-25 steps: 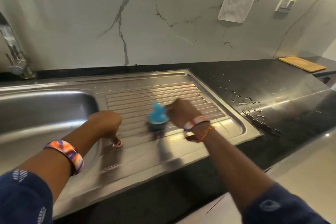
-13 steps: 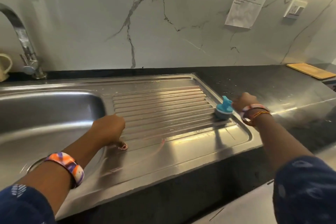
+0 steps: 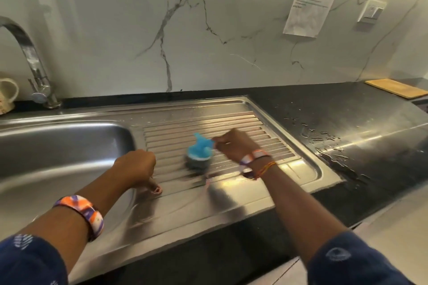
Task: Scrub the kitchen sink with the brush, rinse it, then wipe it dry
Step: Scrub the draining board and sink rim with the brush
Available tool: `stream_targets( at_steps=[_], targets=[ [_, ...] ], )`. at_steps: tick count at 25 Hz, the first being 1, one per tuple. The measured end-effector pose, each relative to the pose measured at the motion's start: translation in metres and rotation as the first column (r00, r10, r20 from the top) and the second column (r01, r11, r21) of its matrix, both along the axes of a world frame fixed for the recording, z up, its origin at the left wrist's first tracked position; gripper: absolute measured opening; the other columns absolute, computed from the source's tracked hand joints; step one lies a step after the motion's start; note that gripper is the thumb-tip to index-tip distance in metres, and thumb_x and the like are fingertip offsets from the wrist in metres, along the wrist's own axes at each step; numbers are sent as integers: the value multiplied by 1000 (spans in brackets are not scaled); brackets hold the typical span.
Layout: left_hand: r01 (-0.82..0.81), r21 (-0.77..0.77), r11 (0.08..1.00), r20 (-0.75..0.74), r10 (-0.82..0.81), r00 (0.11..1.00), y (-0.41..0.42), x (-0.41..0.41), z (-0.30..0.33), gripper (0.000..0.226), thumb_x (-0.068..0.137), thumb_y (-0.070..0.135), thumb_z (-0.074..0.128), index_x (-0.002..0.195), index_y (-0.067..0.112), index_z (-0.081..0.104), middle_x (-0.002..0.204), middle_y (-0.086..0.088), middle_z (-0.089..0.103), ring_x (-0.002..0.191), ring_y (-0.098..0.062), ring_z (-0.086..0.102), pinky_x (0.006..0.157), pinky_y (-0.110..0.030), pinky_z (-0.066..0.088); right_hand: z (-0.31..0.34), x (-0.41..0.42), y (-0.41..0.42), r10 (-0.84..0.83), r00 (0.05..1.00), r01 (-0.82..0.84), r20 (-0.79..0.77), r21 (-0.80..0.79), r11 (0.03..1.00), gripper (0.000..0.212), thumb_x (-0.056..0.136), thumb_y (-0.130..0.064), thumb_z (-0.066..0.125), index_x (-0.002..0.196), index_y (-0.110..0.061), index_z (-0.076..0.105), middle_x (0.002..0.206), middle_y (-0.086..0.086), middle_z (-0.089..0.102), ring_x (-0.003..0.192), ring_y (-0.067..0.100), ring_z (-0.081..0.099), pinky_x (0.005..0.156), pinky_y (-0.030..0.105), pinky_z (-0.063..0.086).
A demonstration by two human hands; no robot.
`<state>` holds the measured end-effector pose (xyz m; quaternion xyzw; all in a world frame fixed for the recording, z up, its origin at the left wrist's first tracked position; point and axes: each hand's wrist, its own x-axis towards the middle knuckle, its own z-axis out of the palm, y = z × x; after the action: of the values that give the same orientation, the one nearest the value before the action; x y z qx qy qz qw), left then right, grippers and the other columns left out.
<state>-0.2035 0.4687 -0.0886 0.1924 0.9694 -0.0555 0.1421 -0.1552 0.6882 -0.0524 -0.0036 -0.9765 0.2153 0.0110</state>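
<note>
The brush [image 3: 199, 154], blue on top with a dark bristle pad below, is sitting bristles-down on the ribbed draining board [image 3: 231, 127] of the sink [image 3: 208, 210], roughly in the middle of the grooves and blurred. The right hand [image 3: 234, 146] is lying at the brush's three o'clock, its fingers curling together onto the blue handle and gripping it. At the brush's eight o'clock the left hand [image 3: 136, 166] is bracing on the smooth steel beside the basin [image 3: 58, 146], its fingers folding under into a loose fist that is holding nothing, with one fingertip touching the metal. Judging by this, the scrubbing step is under way and the rinse and the wipe are not yet done. To do it well, the strokes should be running along the grooves rather than across them, so the bristles are reaching the bottoms, with steady downward pressure and overlapping passes working towards the basin at nine o'clock. The flat rim at five o'clock needs passes too. Farther out, the tap [image 3: 34, 69] is standing at ten o'clock, water drops are lying on the black counter [image 3: 347, 118] at three o'clock, and a wooden board [image 3: 398, 90] is resting at two o'clock.
</note>
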Motion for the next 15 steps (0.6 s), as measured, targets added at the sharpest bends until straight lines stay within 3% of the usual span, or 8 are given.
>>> stream_targets(
  at_steps=[2,4,6,8,12,15],
  targets=[
    [-16,21,1000,-6,16,1000,0,2,-3,55,68,57,75,94,10,62,102,-8,66,96,-24,63,81,-31,51,8,-5,68,-291,956,292,-19,76,953,33,95,-29,49,114,-8,67,102,14,67,95,28,63,75,27,44],
    [-22,40,999,-17,23,1000,-1,5,-4,55,69,56,74,95,8,64,103,-9,67,97,-24,64,80,-30,51,14,-6,122,-551,834,545,24,113,831,34,95,-26,50,113,-1,63,107,19,65,96,32,62,80,33,47],
    [-25,54,998,-19,26,999,-2,6,-5,55,70,55,74,93,6,65,101,-10,68,97,-26,64,80,-31,51,16,-9,139,-622,783,613,36,130,779,34,94,-22,53,115,4,60,115,22,62,96,33,59,80,34,46],
    [-17,49,999,-22,18,1000,-2,5,-3,54,69,54,75,89,5,65,100,-12,68,96,-26,64,80,-33,51,17,-12,115,-557,831,552,-1,126,824,32,94,-20,52,114,4,59,114,21,63,92,30,58,79,33,44],
    [36,-62,997,-27,-38,999,4,2,5,46,69,54,75,68,16,49,105,-9,66,101,-23,63,82,-31,51,-2,-13,-14,-171,985,171,3,50,984,27,91,-14,51,113,-1,59,114,19,62,104,34,60,86,37,49],
    [46,-109,993,-26,-49,998,9,-2,5,56,70,56,73,103,14,59,112,-4,64,103,-18,61,85,-26,50,-6,1,-85,27,1000,-27,2,60,998,26,92,-16,48,111,-6,62,109,16,64,100,33,62,83,38,52]
  ],
)
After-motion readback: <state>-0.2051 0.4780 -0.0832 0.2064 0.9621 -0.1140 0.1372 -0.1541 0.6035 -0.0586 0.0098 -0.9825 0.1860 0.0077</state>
